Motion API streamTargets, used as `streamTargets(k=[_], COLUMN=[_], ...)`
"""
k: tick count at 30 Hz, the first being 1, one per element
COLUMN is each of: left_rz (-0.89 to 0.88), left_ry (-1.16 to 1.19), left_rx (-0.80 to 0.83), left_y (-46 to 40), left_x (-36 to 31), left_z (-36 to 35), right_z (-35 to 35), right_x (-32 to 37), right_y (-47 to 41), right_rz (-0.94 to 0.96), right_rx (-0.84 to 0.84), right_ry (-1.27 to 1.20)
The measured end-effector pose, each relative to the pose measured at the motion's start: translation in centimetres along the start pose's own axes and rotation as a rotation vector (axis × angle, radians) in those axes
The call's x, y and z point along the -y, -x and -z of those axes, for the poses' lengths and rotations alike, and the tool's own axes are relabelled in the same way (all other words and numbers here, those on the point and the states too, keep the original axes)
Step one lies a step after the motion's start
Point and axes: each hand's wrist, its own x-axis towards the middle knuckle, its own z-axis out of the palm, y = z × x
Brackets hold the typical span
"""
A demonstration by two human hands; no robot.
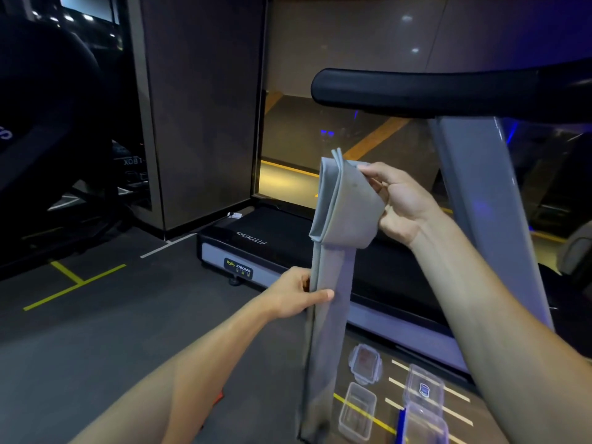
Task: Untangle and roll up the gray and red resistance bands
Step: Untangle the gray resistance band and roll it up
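The gray band (333, 283) is held up in the air in front of the treadmill (288, 248), well clear of the floor (112, 331) along most of its length. Its upper part is folded over into a loose flat loop, several layers showing at the top edge. That loop is pinched by the right hand (400, 203), thumb on the near face and fingers curled behind it, so the grip is closed on the folded layers. Below the fold, the band hangs straight down as a flat double strip. Its left edge is pinched by the left hand (294, 296), thumb across the front and fingers behind. The lower end of the strip drops out of sight near the bottom of the view.

The treadmill's padded handrail (416, 91) lies above and behind the right hand, its gray upright (480, 203) just beside the right forearm. On the floor to the right of the hanging strip, clear plastic boxes (358, 411) and a lid (366, 363) are seen. Open floor with yellow tape lines (73, 283) lies to the left. No red band can be made out clearly.
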Motion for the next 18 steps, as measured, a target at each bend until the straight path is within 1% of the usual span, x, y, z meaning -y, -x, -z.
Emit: streamTargets(k=[5,12,18], left_rz=[0.01,0.024,0.044], left_ry=[-0.001,-0.009,0.073], left_rx=[-0.016,-0.036,-0.064], left_y=[-0.5,-0.8,-0.8], left_x=[0.5,1.8,2.0], left_z=[-1.7,-3.0,-3.6], right_z=[-0.7,-1.0,-1.0], right_x=[0.0,-0.1,-0.6], right_y=[-0.2,-0.1,-0.1], right_rz=[0.006,0.027,0.022], right_rx=[0.009,-0.02,-0.032], right_ry=[-0.016,-0.05,-0.081])
